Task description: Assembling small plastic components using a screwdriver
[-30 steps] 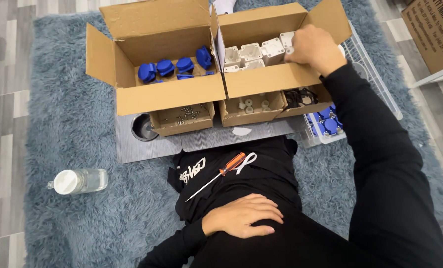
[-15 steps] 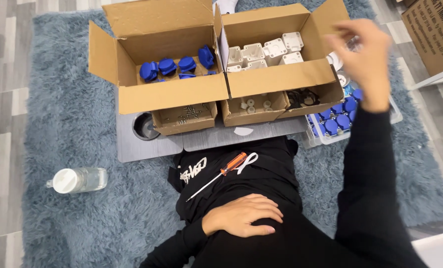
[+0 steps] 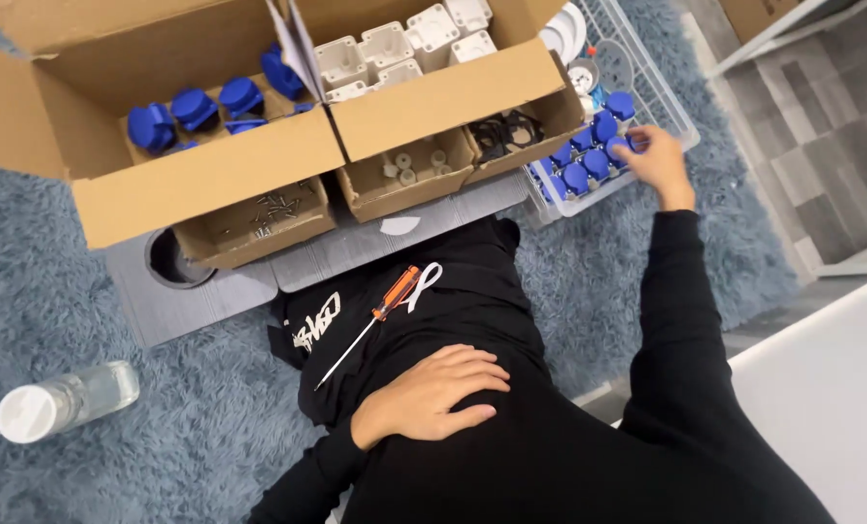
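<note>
The right hand (image 3: pixel 659 160) reached into a white wire basket (image 3: pixel 668 97) and touched a blue cap (image 3: pixel 620 147) there; more blue caps lay in rows beside it. The left hand (image 3: pixel 433 398) lay flat on the person's black-clad lap; a screwdriver (image 3: pixel 370 320) with an orange handle lay just above it. Two open cardboard boxes stood on a grey mat (image 3: pixel 200 301); one box (image 3: pixel 162 126) held blue parts, the other box (image 3: pixel 433 78) held white parts. A clear bottle (image 3: pixel 60 403) lay on the fluffy blue rug (image 3: pixel 113 466).
</note>
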